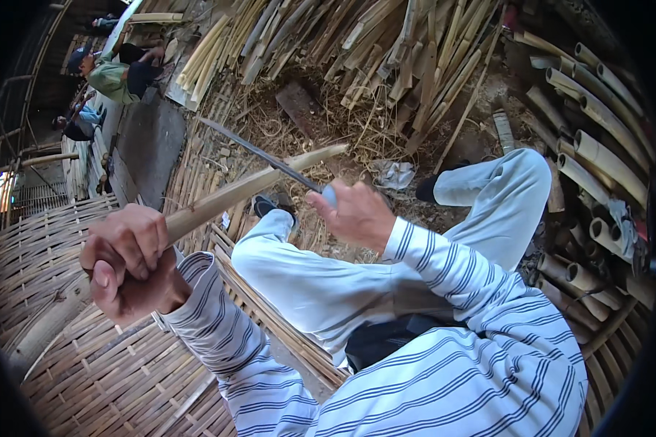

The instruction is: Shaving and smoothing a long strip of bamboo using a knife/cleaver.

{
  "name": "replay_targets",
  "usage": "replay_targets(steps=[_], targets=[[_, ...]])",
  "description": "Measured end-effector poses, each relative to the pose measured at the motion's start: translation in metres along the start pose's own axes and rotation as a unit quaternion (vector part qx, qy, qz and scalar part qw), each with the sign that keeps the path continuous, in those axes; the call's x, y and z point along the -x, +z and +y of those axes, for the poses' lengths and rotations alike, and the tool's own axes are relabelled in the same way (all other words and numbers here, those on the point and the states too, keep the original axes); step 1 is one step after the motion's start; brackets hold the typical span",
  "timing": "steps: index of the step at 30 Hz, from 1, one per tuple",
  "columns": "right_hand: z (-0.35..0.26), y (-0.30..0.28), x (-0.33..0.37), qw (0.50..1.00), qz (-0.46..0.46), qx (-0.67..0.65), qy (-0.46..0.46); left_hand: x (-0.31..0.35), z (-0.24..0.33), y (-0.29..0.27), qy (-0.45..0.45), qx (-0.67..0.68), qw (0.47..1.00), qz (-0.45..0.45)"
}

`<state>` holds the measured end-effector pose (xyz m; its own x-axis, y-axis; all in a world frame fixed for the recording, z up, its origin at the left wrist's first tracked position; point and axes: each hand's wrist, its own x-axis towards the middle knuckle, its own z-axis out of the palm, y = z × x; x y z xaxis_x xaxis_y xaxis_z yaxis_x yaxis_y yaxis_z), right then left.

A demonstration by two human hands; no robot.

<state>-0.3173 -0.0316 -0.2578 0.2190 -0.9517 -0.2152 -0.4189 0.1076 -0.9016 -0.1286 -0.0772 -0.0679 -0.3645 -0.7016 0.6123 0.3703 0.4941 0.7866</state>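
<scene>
My left hand is closed round the near end of a split bamboo piece, which slants up to the right in front of me. My right hand grips the pale handle of a long knife. The dark blade crosses the bamboo and points to the upper left. It looks to lie over or against the bamboo's upper part; I cannot tell whether the edge bites in. Some fingers of the right hand are slightly blurred.
Bamboo strips heap up at the far side, above shavings on the ground. Bamboo tubes stack at the right. Woven bamboo panels lie at the left. A person in a green shirt sits at the far left, another person beyond.
</scene>
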Motion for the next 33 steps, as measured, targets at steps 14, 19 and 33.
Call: replay_targets(steps=[14, 19, 33], targets=[[-0.005, 0.003, 0.002, 0.995, -0.002, -0.094, -0.013, -0.035, -0.009, 0.001, -0.037, 0.014, 0.998, -0.047], [-0.014, -0.016, -0.003, 0.911, -0.097, -0.377, 0.136, -0.046, -0.007, 0.009, -0.076, -0.030, 0.997, 0.000], [-0.011, -0.013, 0.015, 0.998, -0.016, -0.051, -0.037, -0.037, -0.011, 0.004, 0.036, -0.163, 0.957, 0.235]])
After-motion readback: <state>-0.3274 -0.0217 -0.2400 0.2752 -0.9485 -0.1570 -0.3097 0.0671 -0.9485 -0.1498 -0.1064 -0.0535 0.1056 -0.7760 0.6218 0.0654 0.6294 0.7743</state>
